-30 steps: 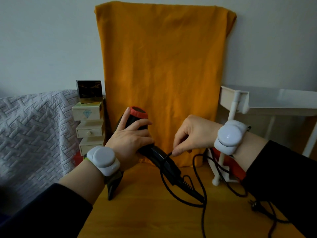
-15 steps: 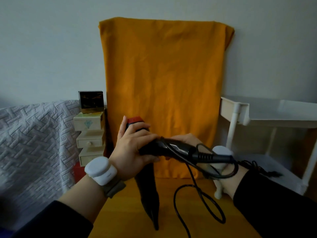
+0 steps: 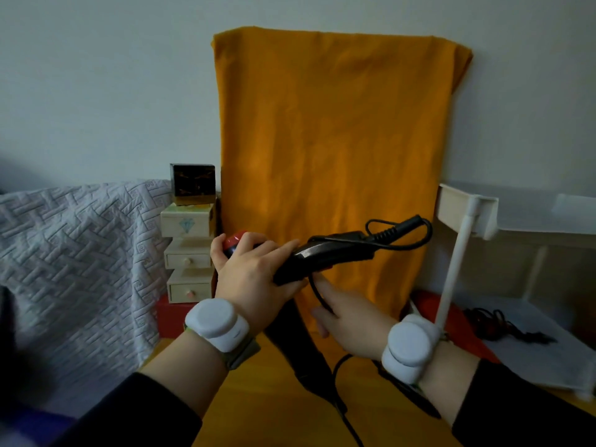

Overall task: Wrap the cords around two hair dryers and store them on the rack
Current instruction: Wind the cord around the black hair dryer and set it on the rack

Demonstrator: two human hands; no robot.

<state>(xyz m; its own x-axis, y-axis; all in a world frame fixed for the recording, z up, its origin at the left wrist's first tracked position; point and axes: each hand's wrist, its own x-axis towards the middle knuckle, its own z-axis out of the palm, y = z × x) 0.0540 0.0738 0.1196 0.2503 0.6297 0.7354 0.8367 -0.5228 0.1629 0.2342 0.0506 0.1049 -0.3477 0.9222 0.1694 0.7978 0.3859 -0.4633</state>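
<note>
My left hand [image 3: 254, 275] grips the body of a black hair dryer [image 3: 325, 253] with a red end, holding it level above the wooden table [image 3: 258, 398], handle pointing right. Its black cord [image 3: 403, 232] loops once over the handle end and hangs down under it. My right hand [image 3: 345, 314] sits below the dryer, fingers pinched on the hanging cord [image 3: 317, 295], which trails down to the table. The white rack [image 3: 464, 217] stands at the right. On its lower shelf lies a dark bundle with a cord [image 3: 493, 324], probably the second dryer; I cannot tell for sure.
An orange cloth [image 3: 335, 140] hangs against the wall behind my hands. Small stacked drawer boxes [image 3: 188, 250] with a dark cube on top stand at the left on a red box. A grey quilted cover [image 3: 74, 253] lies further left.
The dryer has been swung up from pointing down-right to level. My right hand carried the cord around the handle end and now holds it beneath the dryer. The camera has tilted down slightly.
</note>
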